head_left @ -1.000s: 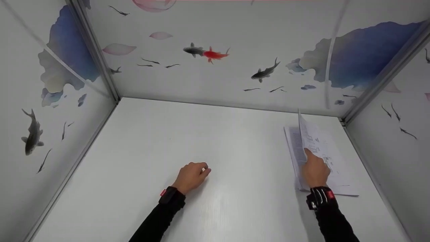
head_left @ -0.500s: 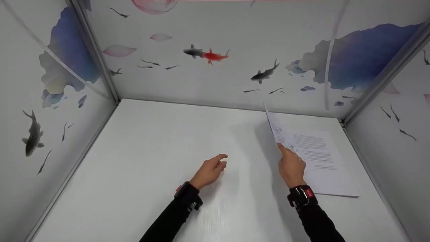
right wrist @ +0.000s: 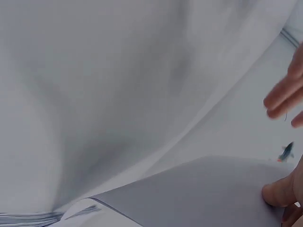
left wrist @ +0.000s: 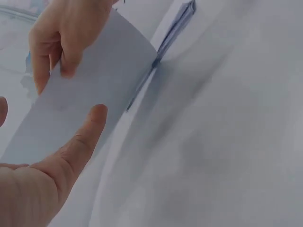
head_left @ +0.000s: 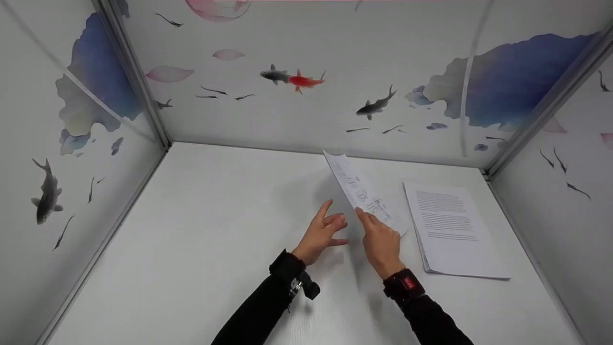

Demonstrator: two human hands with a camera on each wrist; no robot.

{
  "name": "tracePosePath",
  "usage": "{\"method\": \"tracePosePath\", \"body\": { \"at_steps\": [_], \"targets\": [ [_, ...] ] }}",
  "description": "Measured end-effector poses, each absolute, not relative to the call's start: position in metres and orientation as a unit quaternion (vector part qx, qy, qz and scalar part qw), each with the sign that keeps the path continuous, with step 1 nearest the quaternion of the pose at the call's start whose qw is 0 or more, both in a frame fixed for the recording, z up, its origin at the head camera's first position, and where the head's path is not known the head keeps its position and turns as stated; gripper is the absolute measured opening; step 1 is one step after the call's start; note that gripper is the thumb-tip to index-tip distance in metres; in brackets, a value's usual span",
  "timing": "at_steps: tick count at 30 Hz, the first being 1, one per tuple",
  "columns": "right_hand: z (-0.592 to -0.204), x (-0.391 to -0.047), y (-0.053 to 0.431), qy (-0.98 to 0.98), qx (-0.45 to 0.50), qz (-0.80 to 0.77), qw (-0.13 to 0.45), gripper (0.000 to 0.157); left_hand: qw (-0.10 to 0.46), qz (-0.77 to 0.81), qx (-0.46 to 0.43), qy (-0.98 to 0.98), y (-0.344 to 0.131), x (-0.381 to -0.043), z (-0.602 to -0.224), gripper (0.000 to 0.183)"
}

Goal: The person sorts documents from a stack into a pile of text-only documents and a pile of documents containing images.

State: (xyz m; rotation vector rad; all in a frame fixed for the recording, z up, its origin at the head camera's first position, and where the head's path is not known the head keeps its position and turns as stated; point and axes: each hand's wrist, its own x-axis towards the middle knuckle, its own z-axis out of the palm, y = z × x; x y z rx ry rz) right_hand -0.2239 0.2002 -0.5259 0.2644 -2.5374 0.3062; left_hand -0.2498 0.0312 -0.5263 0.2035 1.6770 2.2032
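Note:
A printed sheet of paper [head_left: 359, 187], with drawings on its visible face, hangs tilted over the middle of the table. My right hand [head_left: 381, 244] pinches its near edge; the right wrist view shows the thumb [right wrist: 279, 191] on the blank side of the sheet. Just left of it my left hand [head_left: 322, 234] is raised with fingers spread and holds nothing. In the left wrist view a left finger [left wrist: 90, 125] points toward the sheet. To the right lies a stack of paper [head_left: 452, 230], its top page printed with lines of text.
The white table [head_left: 191, 249] is enclosed by a back wall [head_left: 306, 120] and side walls printed with fish and petals. Metal posts [head_left: 139, 72] stand at the corners. The paper stack lies near the right wall.
My right hand has lifted the sheet off the stack and carried it left, baring the text page. My left hand has moved right and forward toward the sheet, its fingers spreading.

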Motion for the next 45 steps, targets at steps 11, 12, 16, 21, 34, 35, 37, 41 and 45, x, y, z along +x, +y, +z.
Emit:
{"method": "tracePosePath", "body": {
  "at_steps": [11, 12, 16, 21, 34, 35, 37, 41, 45],
  "targets": [
    [-0.533, -0.214, 0.161, -0.934, 0.161, 0.105, 0.301, 0.04, 0.111, 0.809, 0.002, 0.578, 0.039, -0.248, -0.516, 0.056],
    [-0.534, -0.213, 0.16, -0.933, 0.166, 0.109, 0.3, 0.039, 0.107, 0.806, -0.001, 0.582, 0.038, -0.249, -0.517, 0.054],
    [-0.535, -0.21, 0.162, -0.934, 0.179, 0.145, 0.274, 0.027, 0.087, 0.797, 0.0, 0.597, 0.03, -0.251, -0.525, 0.053],
    [-0.536, -0.21, 0.173, -0.958, 0.151, 0.197, 0.145, 0.045, 0.061, 0.779, 0.003, 0.624, 0.009, -0.255, -0.533, 0.049],
    [-0.547, -0.244, 0.225, -0.892, -0.01, 0.448, -0.054, 0.075, 0.049, 0.736, 0.039, 0.674, -0.046, -0.268, -0.531, 0.044],
    [-0.547, -0.245, 0.227, -0.874, -0.02, 0.48, -0.075, 0.073, 0.055, 0.736, 0.037, 0.674, -0.049, -0.268, -0.53, 0.044],
    [-0.547, -0.246, 0.226, -0.842, -0.028, 0.528, -0.111, 0.065, 0.063, 0.737, 0.029, 0.672, -0.053, -0.269, -0.53, 0.045],
    [-0.546, -0.244, 0.219, -0.793, 0.006, 0.594, -0.137, 0.053, 0.051, 0.733, 0.012, 0.679, -0.058, -0.271, -0.531, 0.046],
    [-0.543, -0.243, 0.208, -0.758, 0.028, 0.637, -0.136, 0.051, 0.035, 0.715, 0.013, 0.698, -0.06, -0.273, -0.532, 0.052]
  ]
}}
